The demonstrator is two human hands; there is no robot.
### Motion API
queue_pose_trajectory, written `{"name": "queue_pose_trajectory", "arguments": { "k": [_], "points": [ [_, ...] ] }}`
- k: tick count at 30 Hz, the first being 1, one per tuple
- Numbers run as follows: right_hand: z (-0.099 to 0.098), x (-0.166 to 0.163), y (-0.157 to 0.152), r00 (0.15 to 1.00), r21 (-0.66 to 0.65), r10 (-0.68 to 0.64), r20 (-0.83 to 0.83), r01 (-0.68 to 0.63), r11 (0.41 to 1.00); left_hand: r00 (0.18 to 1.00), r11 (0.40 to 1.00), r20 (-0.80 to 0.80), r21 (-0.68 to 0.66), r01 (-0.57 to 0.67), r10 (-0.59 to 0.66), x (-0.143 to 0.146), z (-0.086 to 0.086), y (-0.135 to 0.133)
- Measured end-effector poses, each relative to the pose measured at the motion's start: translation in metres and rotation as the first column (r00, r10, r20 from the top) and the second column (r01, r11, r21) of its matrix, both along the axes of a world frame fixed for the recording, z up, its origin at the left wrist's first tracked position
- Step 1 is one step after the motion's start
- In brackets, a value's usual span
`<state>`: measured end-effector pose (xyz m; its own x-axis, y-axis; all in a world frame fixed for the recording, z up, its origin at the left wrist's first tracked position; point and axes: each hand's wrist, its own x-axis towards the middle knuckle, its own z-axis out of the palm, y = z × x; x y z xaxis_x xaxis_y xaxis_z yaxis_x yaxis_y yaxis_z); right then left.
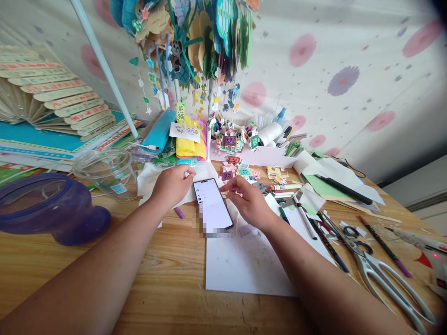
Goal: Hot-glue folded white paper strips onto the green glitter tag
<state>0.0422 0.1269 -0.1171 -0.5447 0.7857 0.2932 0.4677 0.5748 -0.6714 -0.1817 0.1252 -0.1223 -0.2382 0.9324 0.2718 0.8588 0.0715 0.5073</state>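
Observation:
A smartphone (213, 204) with a lit, mostly white screen sits in front of me, its lower end over a white sheet of board (240, 267). My left hand (173, 186) is closed beside the phone's upper left corner; its curled fingers hide whatever may be in them. At the phone's upper right edge, my right hand (250, 202) has thumb and fingertips drawn together against the side. A short purple marker piece (179, 213) lies below my left hand. Small coloured paper pieces (244, 172) are scattered just beyond the phone.
On the left stand a purple bowl-shaped container (75, 204) and a clear plastic tub (113, 172). Scissors (380, 274), pens (305, 217) and a glue gun (431, 256) lie to the right. Paper ornaments (195, 42) hang from a stand behind the phone.

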Motion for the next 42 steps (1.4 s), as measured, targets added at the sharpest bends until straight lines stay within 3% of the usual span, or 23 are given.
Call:
{"name": "queue_pose_trajectory", "arguments": {
  "k": [5, 11, 19, 31, 37, 42],
  "points": [
    [-0.013, 0.031, -0.027, 0.996, -0.086, -0.025, -0.09, 0.017, 0.996, 1.0, 1.0, -0.017, -0.029, 0.009, -0.009, 0.004, 0.001, -0.001],
    [-0.025, 0.036, -0.028, 0.994, -0.018, -0.056, -0.089, 0.054, 0.998, 1.0, 0.999, -0.031, -0.037, 0.002, -0.004, 0.002, -0.002, 0.001],
    [-0.026, 0.037, -0.031, 0.999, 0.013, 0.048, -0.009, -0.048, 0.999, 0.998, 0.997, -0.061, -0.082, -0.011, 0.006, 0.002, -0.009, 0.006],
    [-0.026, 0.039, -0.029, 0.995, 0.055, 0.047, 0.085, -0.051, 0.997, 0.997, 0.993, -0.08, -0.114, -0.009, 0.0, 0.001, -0.009, 0.005],
    [-0.019, 0.034, -0.03, 0.939, 0.117, -0.03, 0.341, -0.011, 0.993, 0.999, 0.984, -0.036, -0.177, 0.014, -0.021, 0.002, -0.01, 0.004],
    [-0.021, 0.019, -0.03, 0.918, 0.119, -0.057, 0.392, 0.011, 0.993, 0.999, 0.976, 0.003, -0.215, 0.036, -0.036, 0.003, -0.011, 0.004]
  ]
}}
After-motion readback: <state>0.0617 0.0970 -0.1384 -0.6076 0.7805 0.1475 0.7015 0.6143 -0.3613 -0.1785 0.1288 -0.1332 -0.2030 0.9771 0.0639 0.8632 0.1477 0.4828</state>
